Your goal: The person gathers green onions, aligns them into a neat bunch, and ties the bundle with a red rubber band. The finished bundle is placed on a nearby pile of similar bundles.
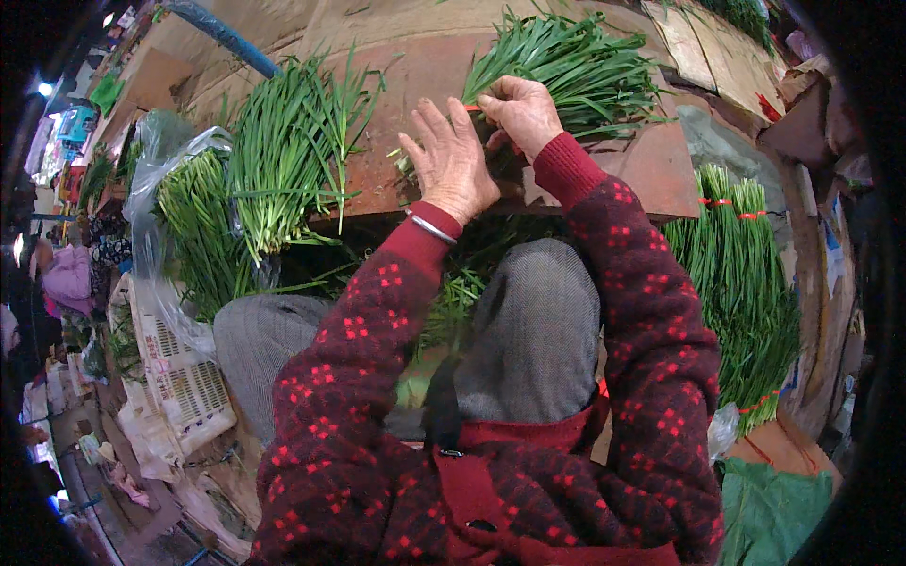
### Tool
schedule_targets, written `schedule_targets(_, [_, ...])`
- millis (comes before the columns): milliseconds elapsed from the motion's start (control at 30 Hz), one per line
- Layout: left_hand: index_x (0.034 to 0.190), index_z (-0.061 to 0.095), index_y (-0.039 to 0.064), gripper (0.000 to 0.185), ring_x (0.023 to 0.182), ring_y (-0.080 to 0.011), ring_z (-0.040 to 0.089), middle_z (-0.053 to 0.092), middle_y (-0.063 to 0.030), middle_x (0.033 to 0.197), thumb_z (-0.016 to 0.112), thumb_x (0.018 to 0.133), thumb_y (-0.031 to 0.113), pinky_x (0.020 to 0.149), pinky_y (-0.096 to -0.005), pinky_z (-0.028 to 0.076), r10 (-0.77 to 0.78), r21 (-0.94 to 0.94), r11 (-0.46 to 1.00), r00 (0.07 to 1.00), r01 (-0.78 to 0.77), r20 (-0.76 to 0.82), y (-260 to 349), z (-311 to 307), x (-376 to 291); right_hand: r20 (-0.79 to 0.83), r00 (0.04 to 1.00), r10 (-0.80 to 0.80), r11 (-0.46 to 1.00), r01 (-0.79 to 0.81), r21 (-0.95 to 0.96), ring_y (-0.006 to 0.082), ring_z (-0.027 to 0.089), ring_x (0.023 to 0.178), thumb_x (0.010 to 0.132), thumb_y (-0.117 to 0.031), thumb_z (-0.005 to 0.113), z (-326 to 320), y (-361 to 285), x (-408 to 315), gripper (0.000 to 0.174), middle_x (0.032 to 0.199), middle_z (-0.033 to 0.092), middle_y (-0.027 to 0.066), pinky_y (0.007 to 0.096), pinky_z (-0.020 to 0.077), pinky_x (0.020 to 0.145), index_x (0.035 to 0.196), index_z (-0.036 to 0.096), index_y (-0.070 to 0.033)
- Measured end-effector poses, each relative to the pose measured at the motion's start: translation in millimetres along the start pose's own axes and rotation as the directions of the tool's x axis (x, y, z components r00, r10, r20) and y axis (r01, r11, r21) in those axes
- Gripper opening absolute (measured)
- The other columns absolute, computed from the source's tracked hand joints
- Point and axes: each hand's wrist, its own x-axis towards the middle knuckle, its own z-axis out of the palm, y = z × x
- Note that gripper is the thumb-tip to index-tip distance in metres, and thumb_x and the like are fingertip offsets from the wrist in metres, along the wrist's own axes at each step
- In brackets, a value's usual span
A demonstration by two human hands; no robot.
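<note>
My left hand (453, 159) lies flat over the stem end of a bunch of garlic chives (573, 71), its fingers apart. Pale cut stem ends (403, 161) show just left of it. My right hand (520, 117) pinches an orange-red band (471, 107) at the bunch's stems, between thumb and forefinger. How far the band goes around the stems is hidden by both hands. The green leaves fan out beyond my right hand, on a reddish-brown board (417, 78). A looser heap of chives (283, 148) rests on the board's left part.
Several banded chive bunches (736, 283) are stacked at the right. More chives (198, 226) stand in a clear plastic bag (145, 212) at left, above a white plastic crate (187, 396). A blue pole (223, 35) slants behind the board. Green cloth (771, 509) lies lower right.
</note>
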Motion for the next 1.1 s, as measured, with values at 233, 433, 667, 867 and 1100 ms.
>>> schedule_targets(233, [0.100, 0.043, 0.005, 0.051, 0.084, -0.0287, 0.051, 0.049, -0.0107, 0.089, 0.071, 0.058, 0.013, 0.073, -0.0405, 0.037, 0.085, -0.002, 0.996, 0.987, -0.086, -0.135, -9, 22, -4, -0.072, 0.992, 0.100, 0.959, -0.077, 0.273, 0.0187, 0.061, 0.061, 0.086, -0.008, 0.062, -2, -11, -10, 0.019, 0.079, 0.061, 0.0113, 0.0316, 0.0568, 0.048, 0.096, 0.063, 0.008])
schedule_targets(433, [0.112, 0.044, -0.003, 0.087, 0.107, -0.0333, 0.048, 0.049, -0.0162, 0.106, 0.085, 0.050, 0.043, 0.097, -0.0536, 0.033, 0.207, -0.098, 0.977, 0.956, -0.190, 0.207, -26, -20, 15, -0.074, 0.993, 0.091, 0.967, -0.070, 0.246, 0.0125, 0.055, 0.048, 0.088, -0.011, 0.061, -4, -8, -15, 0.010, 0.067, 0.055, 0.0020, 0.0230, 0.0441, 0.039, 0.085, 0.060, -0.001])
schedule_targets(667, [0.138, 0.025, -0.008, 0.101, 0.134, -0.0411, 0.027, 0.031, -0.0306, 0.139, 0.074, 0.067, 0.044, 0.108, -0.0577, 0.022, 0.077, -0.201, 0.979, 0.970, -0.030, 0.231, 2, 6, 33, -0.069, 0.996, -0.062, 0.988, 0.071, 0.138, 0.0111, 0.056, 0.050, 0.085, -0.006, 0.064, -12, 12, -19, 0.010, 0.070, 0.063, 0.0063, 0.0273, 0.0437, 0.040, 0.088, 0.063, 0.004])
schedule_targets(867, [0.127, 0.040, 0.002, 0.081, 0.109, -0.0354, 0.057, 0.058, -0.0219, 0.114, 0.076, 0.067, 0.044, 0.089, -0.0468, 0.047, 0.031, -0.191, 0.981, 0.948, 0.032, 0.318, 3, 20, 27, -0.053, 0.982, -0.182, 0.972, 0.187, 0.139, 0.0114, 0.057, 0.048, 0.084, -0.007, 0.065, -10, 18, -14, 0.012, 0.071, 0.063, 0.0076, 0.0266, 0.0457, 0.041, 0.088, 0.063, 0.004])
schedule_targets(1100, [0.119, 0.050, 0.008, 0.077, 0.093, -0.0332, 0.064, 0.065, -0.0163, 0.101, 0.079, 0.059, 0.046, 0.079, -0.0433, 0.052, 0.011, -0.237, 0.971, 0.979, 0.038, 0.204, 5, 15, 30, 0.006, 0.959, -0.283, 0.941, 0.276, 0.198, 0.0161, 0.064, 0.077, 0.080, -0.002, 0.067, -29, -2, -32, 0.050, 0.103, 0.061, 0.0145, 0.0278, 0.0550, 0.062, 0.126, 0.048, 0.001])
